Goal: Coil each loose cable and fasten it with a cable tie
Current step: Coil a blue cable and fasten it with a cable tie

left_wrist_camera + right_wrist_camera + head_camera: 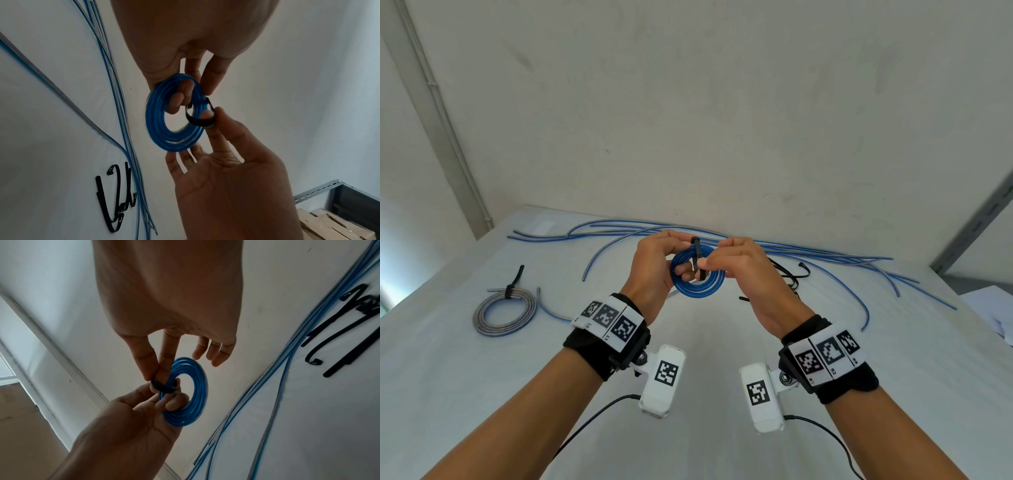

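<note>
Head view: a blue coil (pixel 698 277) of cable is held above the table (pixel 722 377), at the centre of the frame. The coil is gripped by the left hand (pixel 654 270) from 9 o'clock, with fingers curled through its opening and the thumb over its upper rim. A black cable tie (pixel 698 257) is looped across the coil at 12 o'clock, and it is pinched between the thumb and forefinger of the right hand (pixel 750 274), which comes in from 3 o'clock. The other right fingers are seen loosely extended in the right wrist view, apart from the coil.

At 9 o'clock from the hands, a grey coil (pixel 504 311) is seen flat on the table, already bound by its own black tie (pixel 512 284). Along the far edge, from 10 o'clock to 3 o'clock, loose blue cables (pixel 825 255) are spread out uncoiled. Just behind the right hand, spare black ties (pixel 796 274) are laid on the table. A marker band and a white camera unit are worn on each wrist.

In the left wrist view, the tie is shown as a loose loop around 1 side of the coil, not drawn tight.
</note>
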